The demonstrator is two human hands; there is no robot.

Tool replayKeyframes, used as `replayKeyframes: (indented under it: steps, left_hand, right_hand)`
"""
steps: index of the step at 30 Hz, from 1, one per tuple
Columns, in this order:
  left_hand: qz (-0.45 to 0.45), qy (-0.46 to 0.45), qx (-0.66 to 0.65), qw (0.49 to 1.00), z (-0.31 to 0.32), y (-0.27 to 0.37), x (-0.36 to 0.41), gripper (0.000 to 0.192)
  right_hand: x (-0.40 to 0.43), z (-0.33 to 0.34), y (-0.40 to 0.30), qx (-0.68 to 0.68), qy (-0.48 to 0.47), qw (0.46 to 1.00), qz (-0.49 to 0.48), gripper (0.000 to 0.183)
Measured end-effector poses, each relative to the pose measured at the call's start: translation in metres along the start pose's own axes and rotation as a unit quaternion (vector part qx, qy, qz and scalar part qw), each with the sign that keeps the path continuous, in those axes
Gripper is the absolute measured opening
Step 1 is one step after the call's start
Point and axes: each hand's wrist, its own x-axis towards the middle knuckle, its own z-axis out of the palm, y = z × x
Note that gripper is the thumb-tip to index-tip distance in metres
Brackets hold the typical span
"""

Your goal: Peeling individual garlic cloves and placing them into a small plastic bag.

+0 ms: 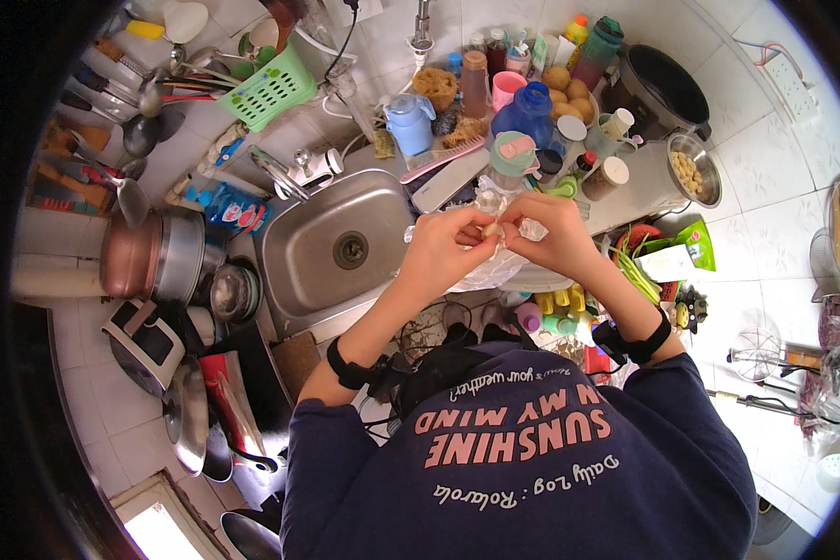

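Note:
My left hand (439,243) pinches a small pale piece (491,230), probably a garlic clove, between thumb and fingertips. Against its other side are the fingertips of my right hand (554,231), thumb and forefinger pressed together. Both hands meet above a crumpled clear plastic bag (486,269) at the counter's edge, just right of the sink. The hands partly cover this bag, so its contents cannot be told. Farther right, a steel bowl (693,198) holds several similar pale pieces.
To the left is a steel sink (308,238) with its faucet (280,173). Behind my hands stand a blue jug (525,115), a lidded light-blue cup (409,124), a pink comb (444,159) and several jars. A black pot (661,87) sits back right; stacked pots (133,255) are far left.

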Motion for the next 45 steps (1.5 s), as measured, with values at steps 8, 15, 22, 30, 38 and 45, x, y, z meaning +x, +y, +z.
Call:
replayKeyframes:
  steps: [8, 15, 22, 30, 38, 45]
  left_hand:
    - [0.016, -0.006, 0.008, 1.000, -0.001, -0.005, 0.000, 0.019]
    - [0.019, 0.016, 0.016, 1.000, 0.002, -0.009, 0.000, 0.020]
    - [0.086, 0.033, 0.116, 0.989, 0.002, -0.013, 0.000, 0.022]
    - [0.081, 0.012, 0.086, 0.993, 0.002, -0.010, 0.001, 0.023]
    - [0.054, 0.001, 0.025, 0.998, 0.002, -0.010, 0.000, 0.023]
    - [-0.026, 0.017, -0.048, 0.998, 0.002, -0.011, 0.002, 0.020]
  right_hand:
    - [0.001, -0.001, 0.001, 0.030, -0.022, 0.999, 0.028, 0.010]
    - [-0.002, 0.004, 0.006, 0.048, -0.004, 0.997, 0.056, 0.010]
    - [-0.001, 0.007, -0.004, -0.025, 0.008, 0.999, 0.040, 0.014]
    - [-0.006, 0.007, 0.000, -0.110, 0.002, 0.994, -0.008, 0.017]
    - [-0.004, 0.006, 0.001, -0.124, 0.007, 0.991, -0.040, 0.018]
    - [-0.008, 0.003, 0.009, -0.070, 0.025, 0.997, -0.011, 0.019]
